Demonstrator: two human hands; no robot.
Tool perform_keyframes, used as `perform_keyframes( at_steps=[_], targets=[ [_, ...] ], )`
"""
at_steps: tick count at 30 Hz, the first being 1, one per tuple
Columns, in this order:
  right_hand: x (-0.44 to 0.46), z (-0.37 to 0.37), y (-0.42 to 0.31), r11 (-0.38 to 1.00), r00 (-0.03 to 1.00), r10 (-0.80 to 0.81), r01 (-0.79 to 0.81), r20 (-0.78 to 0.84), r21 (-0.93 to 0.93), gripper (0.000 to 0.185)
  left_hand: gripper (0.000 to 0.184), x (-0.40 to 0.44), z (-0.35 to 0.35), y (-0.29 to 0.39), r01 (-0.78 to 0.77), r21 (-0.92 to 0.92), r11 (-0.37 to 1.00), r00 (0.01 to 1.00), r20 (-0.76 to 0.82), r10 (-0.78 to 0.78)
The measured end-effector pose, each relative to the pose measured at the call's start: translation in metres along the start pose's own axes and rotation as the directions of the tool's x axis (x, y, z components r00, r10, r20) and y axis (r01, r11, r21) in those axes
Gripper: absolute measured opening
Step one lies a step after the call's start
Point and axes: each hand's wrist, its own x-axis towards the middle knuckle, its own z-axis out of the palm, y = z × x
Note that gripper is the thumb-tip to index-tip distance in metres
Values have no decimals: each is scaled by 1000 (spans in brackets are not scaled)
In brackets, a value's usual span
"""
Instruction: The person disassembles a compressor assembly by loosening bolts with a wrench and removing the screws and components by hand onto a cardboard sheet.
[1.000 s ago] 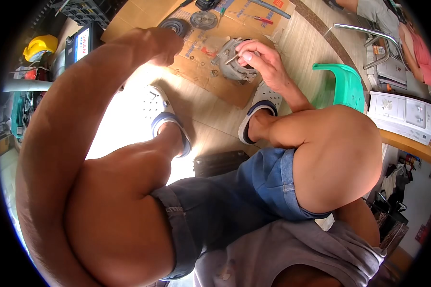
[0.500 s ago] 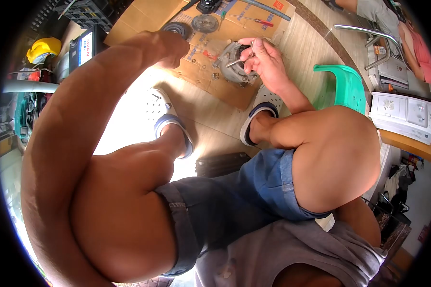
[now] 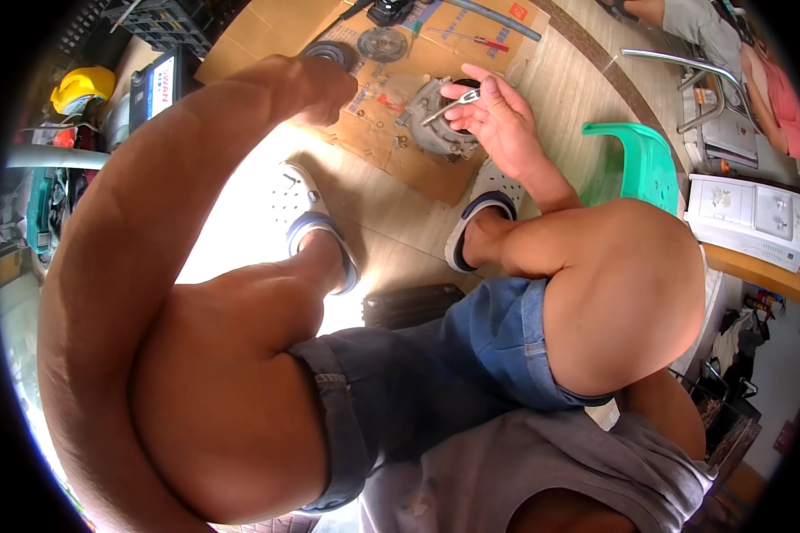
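Observation:
My right hand (image 3: 505, 124) holds a slim metal tool (image 3: 453, 105) between thumb and fingers, palm turned up. Behind and below it, a round grey metal housing (image 3: 431, 129) rests on the flattened cardboard (image 3: 387, 164). My left hand (image 3: 324, 91) is curled with its back to the camera; what its fingers hold, if anything, is hidden. Just beyond that hand lies a dark ring-shaped part (image 3: 333, 53), with a grey metal disc (image 3: 383, 43) beside it. Small nuts or washers (image 3: 401, 141) lie near the housing.
A red-handled screwdriver (image 3: 492, 43) and a grey hose (image 3: 498, 18) lie at the far side. A green plastic stool (image 3: 646, 164) stands at the right, a battery (image 3: 162, 84) at the left. Another person (image 3: 778, 98) is at the far right.
The slim tool has turned in my right hand, whose fingers have opened out more. My left hand has shifted slightly to the right in view.

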Motion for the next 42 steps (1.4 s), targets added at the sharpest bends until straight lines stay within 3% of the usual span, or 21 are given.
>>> perform_keyframes(
  at_steps=[1, 4, 7, 10, 13, 16, 19, 22, 25, 28, 31, 34, 37, 40, 42],
  targets=[
    [0, -3, -1, 996, 998, 52, -50, -18, 73, 49, 38, 3, 3, -1, -6, 0, 1000, 1000, -13, 6],
    [7, -13, 2, 995, 995, 100, -100, 26, -26, 49, 33, 13, 4, -3, 4, 15, 1000, 998, 56, -5],
    [5, -7, 2, 937, 994, 27, 12, 107, -348, 46, 34, 10, 7, -2, 4, -24, 1000, 998, 61, -3],
    [-1, -2, -8, 828, 980, -55, 153, 193, -539, 44, 35, -1, -5, 1, 28, -62, 998, 998, 52, -25],
    [-1, -6, -7, 804, 964, -94, 221, 249, -552, 42, 36, -3, -2, 0, 9, -15, 1000, 1000, -7, -9],
    [4, -11, -5, 846, 945, -162, 281, 285, -452, 37, 37, -4, -10, 4, 30, -43, 999, 996, 88, -26],
    [2, -5, -4, 916, 972, -177, 220, 157, -335, 43, 38, -7, -10, 4, 39, -95, 995, 998, 45, -35],
    [3, -4, -4, 992, 995, -33, 44, 92, -115, 48, 39, -10, -13, 8, 67, -90, 994, 997, 53, -62],
    [8, -8, -7, 996, 998, 58, -58, -6, -74, 49, 39, 3, -1, 0, 15, -66, 998, 999, 44, -12],
    [12, -10, -7, 966, 995, 83, -67, 56, -251, 46, 39, -2, -1, 0, 22, -96, 995, 1000, -1, -22],
    [8, -2, -12, 858, 990, -27, 92, 136, -505, 48, 39, -14, -13, 8, 60, -99, 993, 997, 57, -55],
    [9, -10, -9, 733, 976, -34, 172, 217, -658, 44, 38, -9, -7, 4, 37, -82, 996, 999, 41, -33],
    [6, -5, -7, 826, 973, -105, 200, 205, -527, 43, 38, -8, -4, 2, 49, -108, 993, 998, 36, -46],
    [5, 4, -6, 909, 979, -190, 206, 79, -363, 47, 38, -6, -3, 1, 19, -70, 997, 999, 36, -16],
    [7, 2, -4, 944, 990, -129, 141, 59, -298, 48, 38, -9, -3, 2, 30, -80, 996, 999, 34, -28]
  ],
)
